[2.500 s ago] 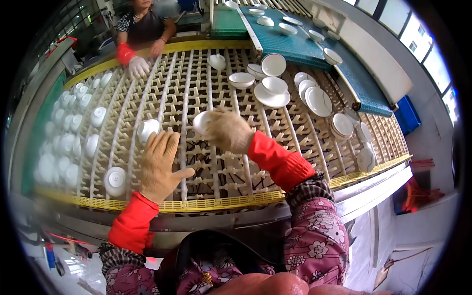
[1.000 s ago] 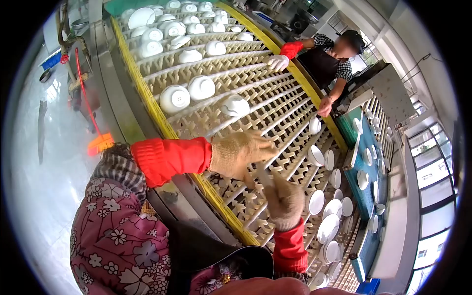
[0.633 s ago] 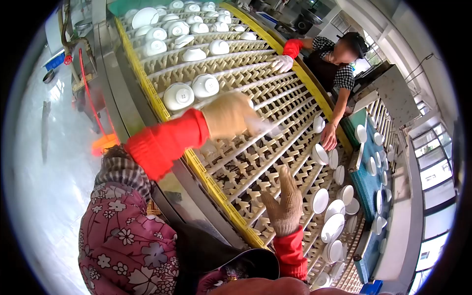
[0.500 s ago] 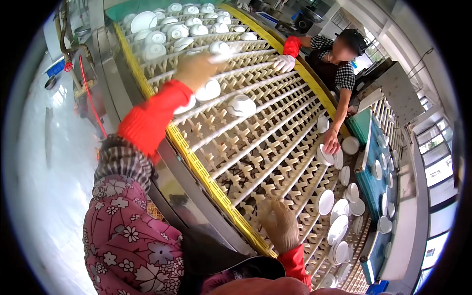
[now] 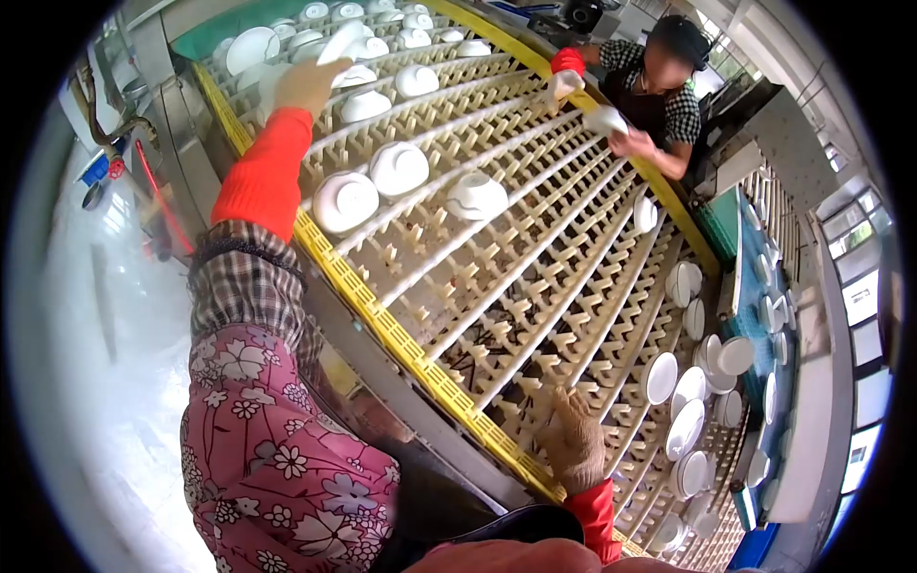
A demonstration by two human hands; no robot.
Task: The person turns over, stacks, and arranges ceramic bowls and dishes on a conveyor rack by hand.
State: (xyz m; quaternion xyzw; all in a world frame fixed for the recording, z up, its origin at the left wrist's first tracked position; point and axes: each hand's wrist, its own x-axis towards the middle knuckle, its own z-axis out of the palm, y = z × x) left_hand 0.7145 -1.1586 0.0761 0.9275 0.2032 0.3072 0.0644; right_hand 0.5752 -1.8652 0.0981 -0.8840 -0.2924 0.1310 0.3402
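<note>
My left hand [image 5: 304, 88], in a tan glove, reaches to the far upper left of the slatted rack and pinches a tilted white dish [image 5: 342, 42]. Overturned white bowls lie around it, one of them [image 5: 416, 81] just to its right. My right hand [image 5: 573, 444], gloved alike, hovers low over the rack near its yellow edge, fingers loosely bent and apart with nothing in them. Between the two hands sit three upside-down bowls, the rightmost [image 5: 478, 196] with a wavy line.
Across the rack [image 5: 449, 277] a co-worker holds a white bowl [image 5: 605, 121] over the far yellow edge [image 5: 680, 205]. Stacked plates and bowls [image 5: 685, 430] stand at the right, beside a blue-green belt [image 5: 752, 258] with more bowls. The yellow near edge [image 5: 382, 325] runs along my side.
My left hand has swung from mid-rack to the upper left with the white dish. My right hand has dropped back, away from it. The co-worker has lifted a bowl.
</note>
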